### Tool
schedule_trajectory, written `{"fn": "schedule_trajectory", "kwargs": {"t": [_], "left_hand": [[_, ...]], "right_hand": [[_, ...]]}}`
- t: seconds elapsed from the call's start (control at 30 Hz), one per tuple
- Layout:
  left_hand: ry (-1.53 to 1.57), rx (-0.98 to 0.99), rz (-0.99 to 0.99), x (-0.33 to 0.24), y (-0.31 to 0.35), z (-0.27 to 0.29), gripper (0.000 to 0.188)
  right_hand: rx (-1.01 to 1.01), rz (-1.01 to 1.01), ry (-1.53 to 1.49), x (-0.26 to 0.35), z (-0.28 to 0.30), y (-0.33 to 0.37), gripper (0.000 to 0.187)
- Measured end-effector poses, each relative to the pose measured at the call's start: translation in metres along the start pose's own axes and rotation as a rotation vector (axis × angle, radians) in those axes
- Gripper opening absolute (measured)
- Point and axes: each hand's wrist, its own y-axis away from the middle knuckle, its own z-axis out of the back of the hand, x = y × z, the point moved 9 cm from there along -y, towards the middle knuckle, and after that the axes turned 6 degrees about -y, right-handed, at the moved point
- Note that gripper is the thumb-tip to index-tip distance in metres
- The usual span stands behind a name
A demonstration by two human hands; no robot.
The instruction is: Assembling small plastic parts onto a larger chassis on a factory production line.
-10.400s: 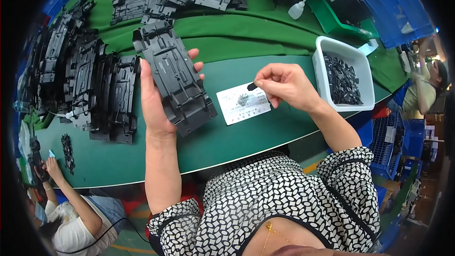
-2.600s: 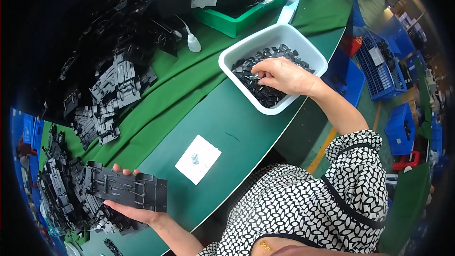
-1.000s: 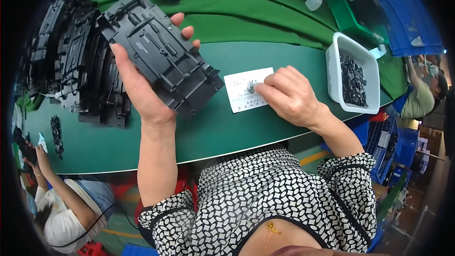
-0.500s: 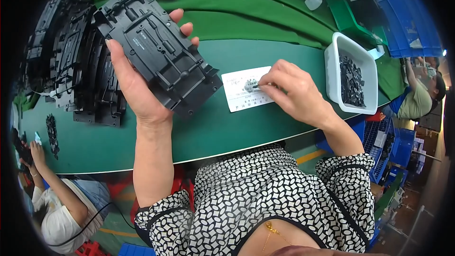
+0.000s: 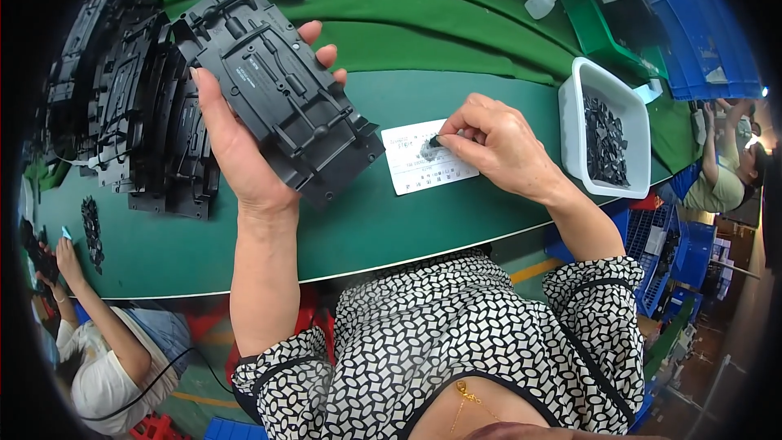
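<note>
My left hand [image 5: 236, 147] is wrapped round a black moulded plastic chassis plate [image 5: 281, 81], held tilted above the table, with raised ribs and rod shapes facing up. A white printed card [image 5: 414, 175] lies flat on the table to its right. On the card sits a little heap of small dark pieces [image 5: 429, 147]. My right hand [image 5: 497, 147] is at the card's right side, thumb and forefinger pinched together by the heap. What is between those fingertips is too small to name.
Stacks of similar black plates [image 5: 122, 114] stand at the left on the green table [image 5: 358, 236]. A white bin [image 5: 572, 130] of black parts is at the right. A squeeze bottle [image 5: 541, 5] lies at the back on green cloth [image 5: 456, 24]. Other people work at both sides.
My right hand has shifted slightly left and up over the card, still pinched. The chassis plate in my left hand has moved a little and changed its tilt slightly.
</note>
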Motion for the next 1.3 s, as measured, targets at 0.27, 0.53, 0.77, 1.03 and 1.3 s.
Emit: {"fn": "schedule_trajectory", "kwargs": {"t": [0.27, 0.53, 0.77, 1.03, 1.3], "left_hand": [[0.027, 0.016, 0.002, 0.000, -0.001, 0.000, 0.075], [0.083, 0.033, 0.018, -0.001, 0.000, -0.001, 0.075], [0.070, 0.026, 0.027, 0.003, -0.001, 0.000, 0.076], [0.058, 0.005, 0.037, 0.008, -0.002, -0.003, 0.073], [-0.051, 0.060, 0.042, 0.013, 0.001, -0.007, 0.074]], "right_hand": [[-0.120, 0.434, 0.236, 0.020, -0.001, 0.017, 0.009], [-0.164, 0.658, 0.372, 0.043, -0.007, 0.028, 0.011], [-0.078, 0.688, 0.425, 0.046, -0.013, 0.032, 0.013], [-0.205, 0.615, 0.363, 0.062, 0.009, 0.021, 0.014], [-0.249, 0.915, 0.071, 0.123, -0.008, 0.031, 0.032]]}}
